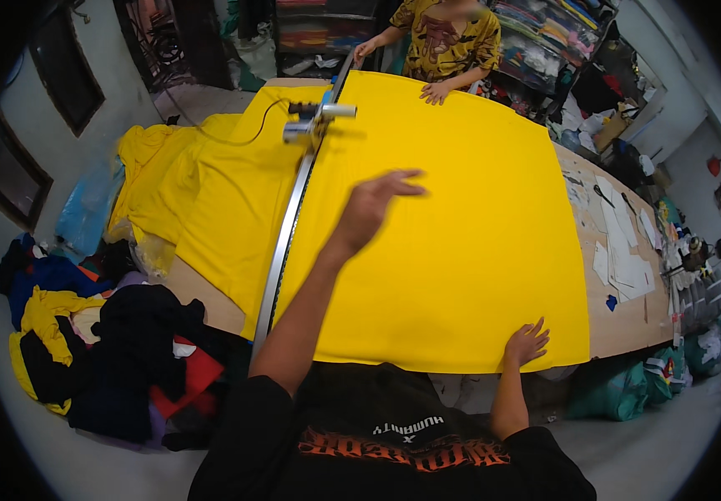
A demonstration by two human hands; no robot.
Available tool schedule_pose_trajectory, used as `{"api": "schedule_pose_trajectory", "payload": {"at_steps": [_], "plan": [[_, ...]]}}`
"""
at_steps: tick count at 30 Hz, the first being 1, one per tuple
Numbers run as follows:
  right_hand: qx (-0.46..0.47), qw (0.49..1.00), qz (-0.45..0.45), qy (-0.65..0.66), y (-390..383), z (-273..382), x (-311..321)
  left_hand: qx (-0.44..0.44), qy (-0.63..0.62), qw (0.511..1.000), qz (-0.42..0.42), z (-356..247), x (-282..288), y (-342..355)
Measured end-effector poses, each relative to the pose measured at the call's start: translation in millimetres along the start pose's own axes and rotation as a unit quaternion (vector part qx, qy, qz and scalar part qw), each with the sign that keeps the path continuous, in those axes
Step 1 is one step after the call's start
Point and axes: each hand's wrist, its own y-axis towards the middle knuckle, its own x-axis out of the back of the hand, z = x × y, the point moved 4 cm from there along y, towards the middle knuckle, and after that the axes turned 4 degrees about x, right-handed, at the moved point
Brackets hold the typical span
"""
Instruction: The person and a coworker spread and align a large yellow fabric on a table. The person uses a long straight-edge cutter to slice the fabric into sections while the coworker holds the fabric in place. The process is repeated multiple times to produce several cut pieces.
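A wide yellow cloth [461,242] is spread smooth over the table. My left hand [377,204] is raised above its middle, fingers stretched out and holding nothing, slightly smeared by motion. Flat on the near right edge of the cloth rests my right hand [527,342], fingers spread. A long metal rail [292,213] lies across the cloth, left of centre, passing beside my left forearm. Toward its far end sits a cloth cutting machine [315,123] with a cable running off to the left. More yellow cloth [202,179] lies rumpled left of the rail.
Across the table a person [448,37] has one hand at the rail's far end and the other on the cloth. White paper patterns [627,267] and scissors [602,196] lie on the right tabletop. A clothes pile [135,351] stands at the left; green sacks [615,388] sit lower right.
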Motion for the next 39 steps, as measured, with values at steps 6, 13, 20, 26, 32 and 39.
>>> {"api": "schedule_pose_trajectory", "payload": {"at_steps": [6, 13, 20, 26, 32, 39], "plan": [[-0.001, 1.000, 0.004, 0.017, -1.3, -2.4, -5.1, 0.102, 0.108, 0.969, 0.198, 15.2, -63.5, -98.7], [-0.002, 1.000, 0.013, 0.018, -3.6, -5.8, -14.1, 0.302, 0.314, 0.891, -0.125, 88.8, 90.7, -291.5], [0.009, 0.998, 0.050, 0.024, 4.3, -6.4, -18.8, 0.601, 0.327, 0.714, -0.150, 78.9, 126.1, -473.4], [0.218, 0.941, -0.103, 0.238, -17.7, 110.5, 12.1, 0.637, 0.286, 0.661, -0.275, 59.0, 91.4, -517.0], [0.547, 0.777, 0.123, 0.286, -253.1, 335.7, 94.0, 0.633, 0.292, 0.653, -0.298, 79.6, 107.4, -523.5], [0.663, 0.705, 0.157, 0.197, -366.4, 381.8, 137.8, 0.600, 0.288, 0.657, -0.353, 58.3, 112.7, -526.7]]}}
